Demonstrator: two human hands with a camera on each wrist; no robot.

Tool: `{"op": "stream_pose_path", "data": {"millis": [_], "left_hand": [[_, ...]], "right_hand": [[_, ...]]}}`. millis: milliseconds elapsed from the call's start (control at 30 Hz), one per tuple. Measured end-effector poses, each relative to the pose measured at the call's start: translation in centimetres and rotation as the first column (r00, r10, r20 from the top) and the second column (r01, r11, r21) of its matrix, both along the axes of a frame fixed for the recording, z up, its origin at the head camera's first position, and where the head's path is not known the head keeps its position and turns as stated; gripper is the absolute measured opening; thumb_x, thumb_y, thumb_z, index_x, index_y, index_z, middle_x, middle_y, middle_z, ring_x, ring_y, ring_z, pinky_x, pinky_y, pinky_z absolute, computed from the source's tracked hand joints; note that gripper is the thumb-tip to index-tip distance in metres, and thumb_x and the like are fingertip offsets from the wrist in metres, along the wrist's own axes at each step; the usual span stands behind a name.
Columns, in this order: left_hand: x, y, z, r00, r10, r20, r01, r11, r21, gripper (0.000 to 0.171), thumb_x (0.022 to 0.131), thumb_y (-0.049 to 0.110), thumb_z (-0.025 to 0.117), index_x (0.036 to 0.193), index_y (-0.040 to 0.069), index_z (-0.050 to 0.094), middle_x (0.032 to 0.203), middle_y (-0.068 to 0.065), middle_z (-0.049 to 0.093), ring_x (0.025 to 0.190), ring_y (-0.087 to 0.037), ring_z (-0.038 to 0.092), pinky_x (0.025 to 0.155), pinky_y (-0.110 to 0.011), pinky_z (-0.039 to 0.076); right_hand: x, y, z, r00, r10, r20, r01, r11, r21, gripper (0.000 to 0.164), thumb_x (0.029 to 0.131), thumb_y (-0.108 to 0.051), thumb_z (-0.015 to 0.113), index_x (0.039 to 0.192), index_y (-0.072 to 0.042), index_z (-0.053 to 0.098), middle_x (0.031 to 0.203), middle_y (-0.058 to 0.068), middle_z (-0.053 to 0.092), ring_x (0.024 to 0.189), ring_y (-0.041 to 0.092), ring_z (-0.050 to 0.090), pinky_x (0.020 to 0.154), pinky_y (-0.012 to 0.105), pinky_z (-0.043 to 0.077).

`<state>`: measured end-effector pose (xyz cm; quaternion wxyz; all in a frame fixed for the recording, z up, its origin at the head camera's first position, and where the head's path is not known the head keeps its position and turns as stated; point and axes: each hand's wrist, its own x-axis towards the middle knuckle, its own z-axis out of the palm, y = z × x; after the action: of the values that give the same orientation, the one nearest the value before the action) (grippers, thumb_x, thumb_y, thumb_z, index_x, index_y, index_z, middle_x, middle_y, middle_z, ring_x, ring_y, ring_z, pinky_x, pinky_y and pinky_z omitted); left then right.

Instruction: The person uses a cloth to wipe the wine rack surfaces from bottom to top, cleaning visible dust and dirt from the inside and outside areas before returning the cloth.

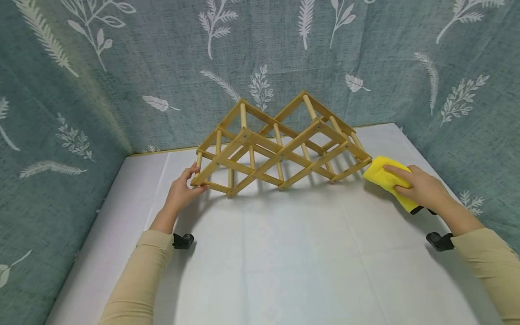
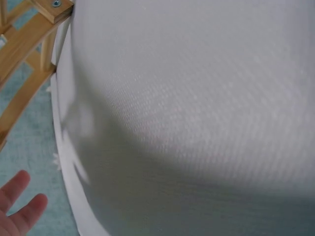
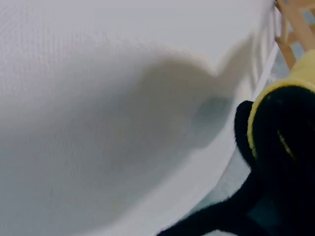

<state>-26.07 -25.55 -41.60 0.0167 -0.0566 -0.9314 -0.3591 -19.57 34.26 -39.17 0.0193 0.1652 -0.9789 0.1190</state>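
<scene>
A folding wooden wine rack point(image 1: 280, 155) of crossed slats and round dowels stands spread out on the white-covered table point(image 1: 292, 253). At its left end, my left hand point(image 1: 180, 192) grips the corner, thumb in front and fingers behind the end dowel. Two spread fingers point(image 2: 30, 212) of that hand show low in the left wrist view, below the rack's slats point(image 2: 24, 44). My right hand point(image 1: 426, 187) holds a bunched yellow cloth point(image 1: 383, 174) against the rack's right end. Dark folds with yellow edging point(image 3: 275, 132) fill the lower right of the right wrist view and hide the fingers.
Teal fabric point(image 1: 162, 58) with white leaf prints hangs behind the table and along both sides. Black wrist mounts point(image 1: 183, 241) stick out inward from both tan sleeves point(image 1: 136, 280). Shadows of the arms and rack fall on the cover.
</scene>
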Motion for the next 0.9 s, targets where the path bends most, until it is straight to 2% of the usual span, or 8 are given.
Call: {"op": "stream_pose_path", "data": {"millis": [100, 267, 433, 533, 667, 700, 800, 900], "left_hand": [[0.0, -0.1, 0.0, 1.000, -0.003, 0.007, 0.002, 1.000, 0.021, 0.064, 0.080, 0.024, 0.071, 0.135, 0.008, 0.040, 0.151, 0.000, 0.023, 0.133, -0.038, 0.028, 0.104, -0.054, 0.025], [0.1, 0.0, 0.0, 1.000, -0.004, -0.007, 0.004, 1.000, 0.027, 0.064, 0.081, 0.023, 0.071, 0.135, 0.009, 0.040, 0.151, -0.001, 0.022, 0.130, -0.039, 0.032, 0.103, -0.055, 0.028], [-0.1, 0.1, -0.2, 1.000, 0.000, -0.010, 0.000, 0.999, 0.035, 0.062, 0.080, 0.020, 0.071, 0.134, 0.009, 0.041, 0.150, -0.002, 0.023, 0.129, -0.040, 0.034, 0.102, -0.053, 0.029], [-0.2, 0.2, -0.3, 1.000, -0.006, -0.004, 0.006, 0.999, 0.049, 0.063, 0.080, 0.019, 0.071, 0.134, 0.008, 0.041, 0.151, -0.003, 0.023, 0.129, -0.040, 0.034, 0.102, -0.052, 0.030], [-0.3, 0.3, -0.4, 1.000, -0.005, -0.005, 0.005, 0.999, 0.053, 0.062, 0.080, 0.019, 0.071, 0.134, 0.009, 0.041, 0.150, -0.002, 0.023, 0.129, -0.040, 0.034, 0.102, -0.052, 0.031], [-0.2, 0.3, -0.4, 1.000, -0.003, -0.004, 0.003, 0.999, 0.054, 0.062, 0.081, 0.019, 0.071, 0.134, 0.009, 0.041, 0.150, -0.002, 0.023, 0.129, -0.039, 0.034, 0.102, -0.052, 0.031], [-0.1, 0.2, -0.3, 1.000, 0.008, 0.011, -0.009, 0.999, 0.050, 0.062, 0.081, 0.020, 0.070, 0.135, 0.010, 0.040, 0.151, 0.000, 0.022, 0.130, -0.039, 0.033, 0.102, -0.052, 0.030], [0.1, 0.0, 0.0, 1.000, 0.011, 0.023, -0.012, 0.999, 0.042, 0.064, 0.082, 0.021, 0.070, 0.136, 0.010, 0.039, 0.151, 0.002, 0.020, 0.131, -0.039, 0.032, 0.102, -0.053, 0.029]], "right_hand": [[0.5, 0.0, 0.0, 0.999, 0.004, -0.035, -0.006, 0.997, -0.075, 0.055, 0.088, -0.012, 0.061, 0.138, -0.008, 0.039, 0.085, 0.017, 0.048, 0.059, 0.016, 0.038, 0.048, 0.028, 0.032], [1.0, -1.8, 0.0, 0.995, 0.094, 0.034, -0.088, 0.984, -0.152, 0.055, 0.085, -0.011, 0.064, 0.136, -0.006, 0.043, 0.088, 0.013, 0.052, 0.063, 0.014, 0.040, 0.053, 0.028, 0.035], [-0.2, -4.7, -1.4, 0.975, 0.172, 0.138, -0.138, 0.965, -0.222, 0.055, 0.085, -0.015, 0.064, 0.136, -0.008, 0.044, 0.116, 0.021, 0.055, 0.079, 0.024, 0.052, 0.065, 0.036, 0.043], [-1.4, -6.1, -2.4, 0.950, 0.171, 0.263, -0.089, 0.951, -0.297, 0.057, 0.088, -0.019, 0.061, 0.140, -0.010, 0.039, 0.136, 0.024, 0.043, 0.073, 0.020, 0.054, 0.066, 0.035, 0.045], [-2.3, -6.9, -2.9, 0.922, 0.122, 0.367, 0.008, 0.943, -0.333, 0.059, 0.088, -0.022, 0.060, 0.142, -0.013, 0.036, 0.132, 0.025, 0.046, 0.045, 0.010, 0.036, 0.050, 0.029, 0.042], [-2.4, -6.9, -2.9, 0.923, 0.105, 0.370, 0.029, 0.940, -0.340, 0.059, 0.088, -0.022, 0.060, 0.142, -0.013, 0.036, 0.130, 0.026, 0.046, 0.042, 0.010, 0.033, 0.047, 0.029, 0.041], [-2.3, -6.2, -2.4, 0.938, 0.051, 0.343, 0.076, 0.934, -0.349, 0.059, 0.089, -0.025, 0.059, 0.142, -0.013, 0.036, 0.131, 0.028, 0.045, 0.047, 0.013, 0.038, 0.049, 0.030, 0.041], [-2.0, -4.9, -1.5, 0.946, -0.003, 0.324, 0.127, 0.923, -0.364, 0.061, 0.090, -0.031, 0.058, 0.143, -0.013, 0.034, 0.140, 0.029, 0.034, 0.050, 0.014, 0.040, 0.052, 0.030, 0.040]]}}
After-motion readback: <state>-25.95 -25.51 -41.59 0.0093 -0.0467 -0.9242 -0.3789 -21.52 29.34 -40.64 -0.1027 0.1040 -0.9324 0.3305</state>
